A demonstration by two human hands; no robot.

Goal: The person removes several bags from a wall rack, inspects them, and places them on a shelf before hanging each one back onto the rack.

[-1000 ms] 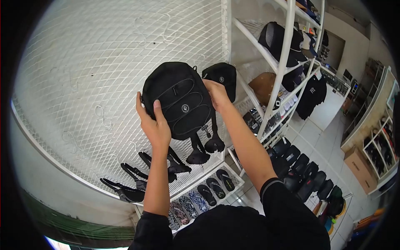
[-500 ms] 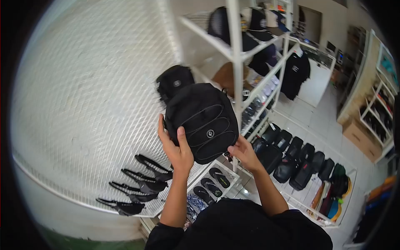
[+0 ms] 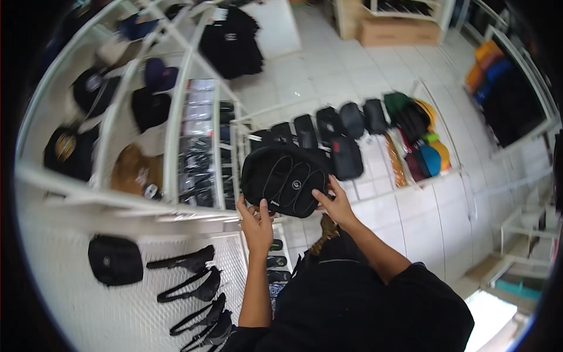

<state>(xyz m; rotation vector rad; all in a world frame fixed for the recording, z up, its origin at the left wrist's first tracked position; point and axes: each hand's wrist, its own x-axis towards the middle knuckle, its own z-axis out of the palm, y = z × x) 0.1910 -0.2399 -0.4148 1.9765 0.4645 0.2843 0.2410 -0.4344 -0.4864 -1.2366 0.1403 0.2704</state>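
Note:
A black bag [image 3: 280,176] with zigzag cord across its front and a small round white logo is held up in front of me. My left hand [image 3: 256,226] grips its lower left edge, fingers partly hidden beneath it. On the right edge, my right hand [image 3: 333,202] pinches the bag with the thumb on top. Another black bag [image 3: 115,260] with a similar round logo hangs on the white mesh panel to the left. Several black waist bags [image 3: 190,287] hang beside it.
White shelves [image 3: 182,111] with caps and packaged goods stand at the upper left. Beyond the held bag, a low white rack [image 3: 375,190] carries several black pouches and colourful caps. Slippers [image 3: 277,261] lie on a small rack near my left forearm. A cardboard box [image 3: 399,31] is at the back.
My view has swung right, away from the mesh panel toward the low rack. The bag has turned and moved with both hands, which still hold it.

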